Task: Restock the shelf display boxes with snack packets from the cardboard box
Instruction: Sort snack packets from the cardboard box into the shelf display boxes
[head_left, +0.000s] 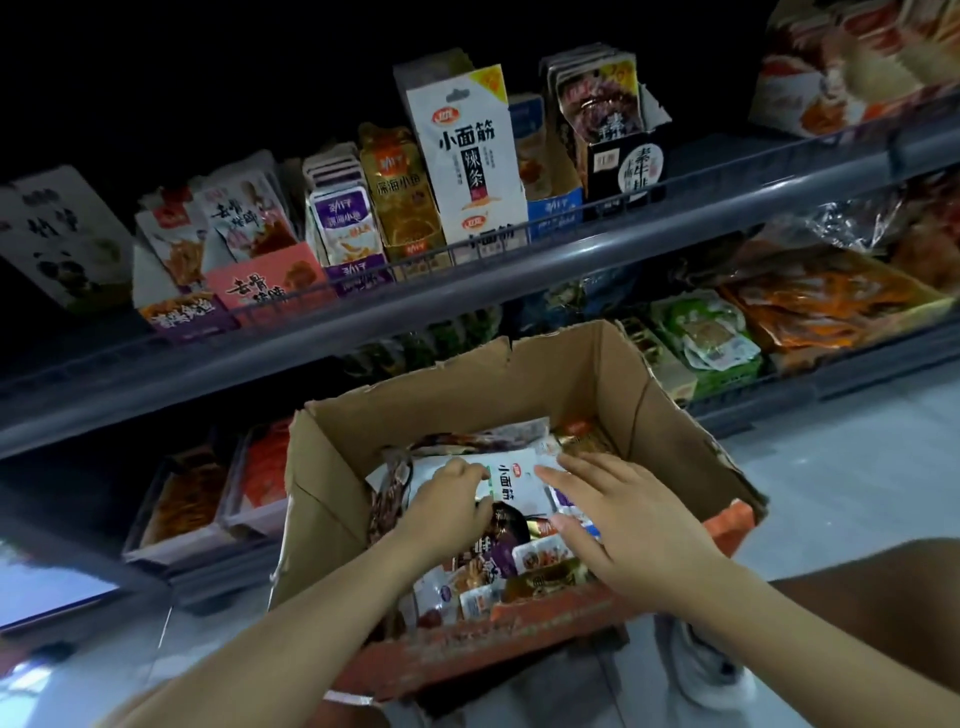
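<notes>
An open cardboard box (524, 379) stands on the floor in front of the shelves, full of mixed snack packets. Both my hands are inside it. My left hand (449, 501) pinches the left edge of a white packet with black characters (511, 480) lying on top of the pile. My right hand (613, 514) hovers spread over the packets to the right of it, fingers apart, holding nothing. On the upper shelf stand several display boxes, among them a tall white box (467, 156) with matching black characters.
The grey upper shelf rail (571, 260) runs across above the box. Pink (265, 283), purple (345, 228), gold (400, 192), blue (550, 171) and black (621, 140) display boxes line it. Lower shelves hold bagged snacks (717, 332). My shoe (701, 660) is beside the box.
</notes>
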